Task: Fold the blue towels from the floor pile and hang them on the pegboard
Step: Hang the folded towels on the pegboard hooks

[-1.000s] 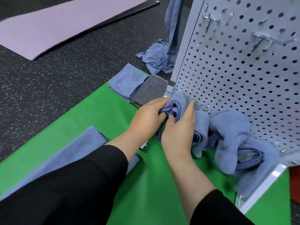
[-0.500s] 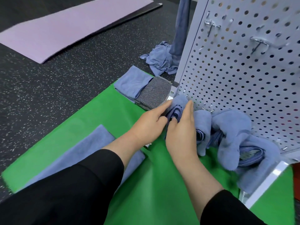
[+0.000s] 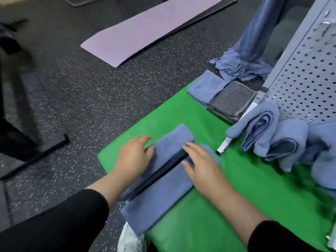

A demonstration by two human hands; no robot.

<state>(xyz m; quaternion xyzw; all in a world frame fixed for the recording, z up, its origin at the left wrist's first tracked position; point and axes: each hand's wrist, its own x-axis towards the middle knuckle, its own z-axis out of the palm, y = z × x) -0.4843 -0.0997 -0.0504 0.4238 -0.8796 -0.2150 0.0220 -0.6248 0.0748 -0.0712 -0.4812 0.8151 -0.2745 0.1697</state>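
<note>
Head view: a long folded blue towel (image 3: 160,180) is being spread along the left edge of the green mat (image 3: 227,206), its near end overhanging the mat's near-left corner. It is being touched by the left hand (image 3: 132,157), whose fingers are being held loosely spread over the far left part, and by the right hand (image 3: 201,160), whose fingers are being held straight and slightly apart on the dark centre fold. At the mat's right edge, three blue towels (image 3: 276,135) can be counted hanging from the low hooks of the white pegboard (image 3: 305,88); more may be cut off by the frame. At the far corner, one folded blue cloth (image 3: 207,88) is being overlapped by one grey striped cloth (image 3: 231,100). Beyond them, crumpled blue fabric (image 3: 241,64) is lying on the dark speckled floor (image 3: 81,91), where one lilac mat (image 3: 145,28) is also lying.
</note>
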